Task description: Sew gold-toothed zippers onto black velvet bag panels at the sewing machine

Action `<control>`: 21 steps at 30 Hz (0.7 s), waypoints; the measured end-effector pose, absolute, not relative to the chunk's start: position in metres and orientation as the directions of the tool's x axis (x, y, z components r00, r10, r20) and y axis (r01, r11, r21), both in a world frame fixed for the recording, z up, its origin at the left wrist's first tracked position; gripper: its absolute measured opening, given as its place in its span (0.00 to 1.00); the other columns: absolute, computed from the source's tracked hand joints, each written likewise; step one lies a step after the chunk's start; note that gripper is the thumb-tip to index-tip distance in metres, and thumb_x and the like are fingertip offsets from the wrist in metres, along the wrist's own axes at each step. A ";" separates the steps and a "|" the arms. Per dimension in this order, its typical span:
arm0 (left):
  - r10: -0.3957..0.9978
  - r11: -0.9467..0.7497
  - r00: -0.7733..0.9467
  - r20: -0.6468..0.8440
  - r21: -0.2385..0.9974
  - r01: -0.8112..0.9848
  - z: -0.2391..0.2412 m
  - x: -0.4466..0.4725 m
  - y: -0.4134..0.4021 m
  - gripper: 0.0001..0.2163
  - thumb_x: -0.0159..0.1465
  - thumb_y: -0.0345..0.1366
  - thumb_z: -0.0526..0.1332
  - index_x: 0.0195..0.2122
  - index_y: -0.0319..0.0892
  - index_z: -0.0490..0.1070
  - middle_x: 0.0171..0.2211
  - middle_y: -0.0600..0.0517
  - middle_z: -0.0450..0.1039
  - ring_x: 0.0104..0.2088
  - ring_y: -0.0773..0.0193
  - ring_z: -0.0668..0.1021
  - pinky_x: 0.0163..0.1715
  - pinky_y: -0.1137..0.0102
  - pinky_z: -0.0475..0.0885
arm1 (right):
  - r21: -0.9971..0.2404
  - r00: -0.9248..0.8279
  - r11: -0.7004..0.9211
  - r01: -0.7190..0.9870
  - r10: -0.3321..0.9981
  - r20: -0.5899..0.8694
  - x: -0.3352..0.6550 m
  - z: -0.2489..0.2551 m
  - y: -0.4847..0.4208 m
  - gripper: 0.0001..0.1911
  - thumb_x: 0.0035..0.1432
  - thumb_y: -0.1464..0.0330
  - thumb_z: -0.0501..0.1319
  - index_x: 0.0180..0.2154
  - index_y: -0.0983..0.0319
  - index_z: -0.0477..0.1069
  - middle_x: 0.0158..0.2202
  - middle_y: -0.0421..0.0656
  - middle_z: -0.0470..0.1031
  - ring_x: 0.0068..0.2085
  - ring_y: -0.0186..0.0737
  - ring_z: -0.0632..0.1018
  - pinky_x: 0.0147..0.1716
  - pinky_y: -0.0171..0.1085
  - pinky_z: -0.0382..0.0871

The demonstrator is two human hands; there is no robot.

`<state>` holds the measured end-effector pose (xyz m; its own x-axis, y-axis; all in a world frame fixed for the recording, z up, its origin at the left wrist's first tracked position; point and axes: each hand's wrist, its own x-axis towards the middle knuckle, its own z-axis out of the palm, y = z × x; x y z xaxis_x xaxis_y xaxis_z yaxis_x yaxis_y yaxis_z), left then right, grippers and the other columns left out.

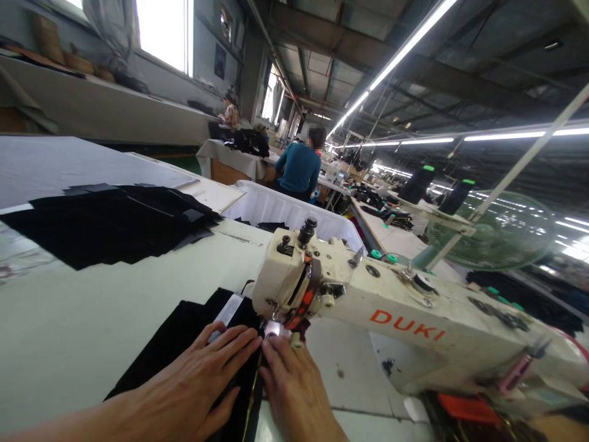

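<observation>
My left hand (196, 383) lies flat, fingers stretched out, on a piece of black fabric (177, 341) on the white sewing table (69, 331). Its fingertips point at the lit needle area of a cream DUKI sewing machine (405, 319). Beside it, my right hand (294, 387) also rests on the fabric's right edge, fingers extended close to the presser foot (275, 329). The two hands nearly touch in front of the machine head. A thin yellowish strip runs along the fabric edge between them.
A stack of cut black fabric pieces (110, 224) lies on the table at the left. A white bin (285, 212) stands behind the machine. A green fan (501, 230) and thread cones (416, 184) are at the right. A person in a teal top (299, 166) sits farther back.
</observation>
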<state>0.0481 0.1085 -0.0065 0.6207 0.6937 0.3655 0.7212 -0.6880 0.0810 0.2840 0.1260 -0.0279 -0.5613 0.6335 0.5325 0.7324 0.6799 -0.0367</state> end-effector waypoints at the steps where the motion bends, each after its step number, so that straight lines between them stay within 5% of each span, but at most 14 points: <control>1: 0.700 -0.682 0.608 0.375 0.097 0.725 -0.007 0.049 0.109 0.28 0.69 0.35 0.58 0.71 0.48 0.57 0.67 0.50 0.66 0.63 0.52 0.73 0.64 0.55 0.67 | -0.041 -0.549 0.673 0.739 0.636 0.543 0.283 -0.029 0.127 0.18 0.67 0.72 0.57 0.57 0.64 0.72 0.53 0.49 0.79 0.51 0.55 0.81 0.50 0.50 0.80; 17: 0.673 -0.697 0.593 0.441 0.111 0.708 0.000 0.059 0.111 0.26 0.67 0.31 0.58 0.66 0.48 0.63 0.64 0.50 0.70 0.61 0.56 0.74 0.67 0.60 0.60 | -0.070 -0.570 0.687 0.723 0.652 0.500 0.285 -0.020 0.125 0.21 0.66 0.75 0.57 0.59 0.64 0.71 0.56 0.48 0.78 0.56 0.51 0.78 0.56 0.48 0.76; 21: 0.707 -0.676 0.595 0.382 0.120 0.727 0.002 0.052 0.109 0.24 0.67 0.32 0.56 0.66 0.46 0.64 0.63 0.48 0.71 0.61 0.53 0.75 0.64 0.57 0.65 | -0.102 -0.562 0.670 0.735 0.687 0.462 0.285 -0.022 0.126 0.23 0.65 0.76 0.58 0.61 0.63 0.69 0.58 0.48 0.76 0.58 0.51 0.76 0.59 0.49 0.74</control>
